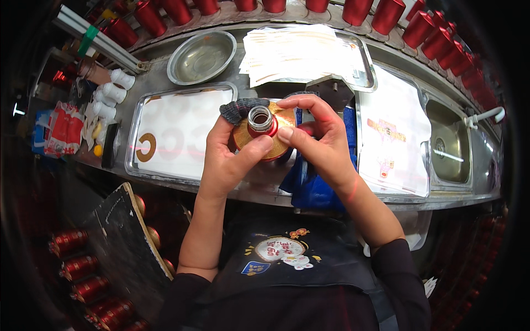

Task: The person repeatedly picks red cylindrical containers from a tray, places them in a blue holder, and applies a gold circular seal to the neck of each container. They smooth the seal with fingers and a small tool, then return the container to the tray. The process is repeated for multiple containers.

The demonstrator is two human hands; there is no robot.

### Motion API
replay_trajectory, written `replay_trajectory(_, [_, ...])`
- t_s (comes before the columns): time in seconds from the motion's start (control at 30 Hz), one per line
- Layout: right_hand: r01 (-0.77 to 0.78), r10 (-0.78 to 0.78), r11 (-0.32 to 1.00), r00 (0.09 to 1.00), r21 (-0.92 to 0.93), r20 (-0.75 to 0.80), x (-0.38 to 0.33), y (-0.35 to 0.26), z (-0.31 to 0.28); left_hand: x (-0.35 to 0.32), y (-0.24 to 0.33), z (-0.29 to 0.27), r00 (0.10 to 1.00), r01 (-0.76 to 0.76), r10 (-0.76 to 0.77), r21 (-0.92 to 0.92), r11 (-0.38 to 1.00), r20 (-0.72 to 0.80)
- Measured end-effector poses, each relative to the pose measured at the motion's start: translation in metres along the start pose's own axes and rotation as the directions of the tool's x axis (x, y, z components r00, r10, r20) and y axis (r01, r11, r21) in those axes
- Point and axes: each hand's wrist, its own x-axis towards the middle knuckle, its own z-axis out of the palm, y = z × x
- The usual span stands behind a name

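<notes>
Both my hands are closed around a bottle with a red body, seen from its neck end. Its uncapped glass neck [260, 118] points up toward me, with a red band at its base. A gold ring-shaped label [285, 117] covers the shoulder around the neck. My left hand [227, 157] grips the left side, its thumb on the gold label; dark grey knit covers its fingers. On the right side, my right hand [323, 140] presses its thumb on the label near the neck, index finger curved along the far edge. The bottle's lower body is mostly hidden.
Left of the hands, a tray [132, 160] holds a white sheet with one gold C-shaped label [146, 147]. Behind stand a metal bowl [202, 57] and a paper stack [292, 52]. Blue cloth [314, 185] hangs under my right hand. A sink [450, 143] lies right; red bottles [389, 16] line the back.
</notes>
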Motion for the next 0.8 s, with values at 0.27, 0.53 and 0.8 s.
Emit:
replay_trajectory(0.27, [-0.005, 0.040, 0.974, 0.987, 0.226, -0.153, -0.017, 0.008, 0.023, 0.023, 0.002, -0.018, 0.989, 0.078, -0.070, -0.053, 0.996, 0.134])
replay_trajectory(0.53, [0.027, -0.037, 0.992, 0.997, -0.120, -0.075, -0.023, 0.006, 0.019, 0.014, 0.005, -0.023, 0.992, 0.032, -0.029, -0.024, 0.999, 0.123])
replay_trajectory(0.8, [-0.061, 0.069, 0.995, 0.993, 0.083, -0.096, -0.018, 0.004, 0.016, 0.011, 0.005, -0.020, 0.992, 0.023, -0.020, -0.028, 0.999, 0.121])
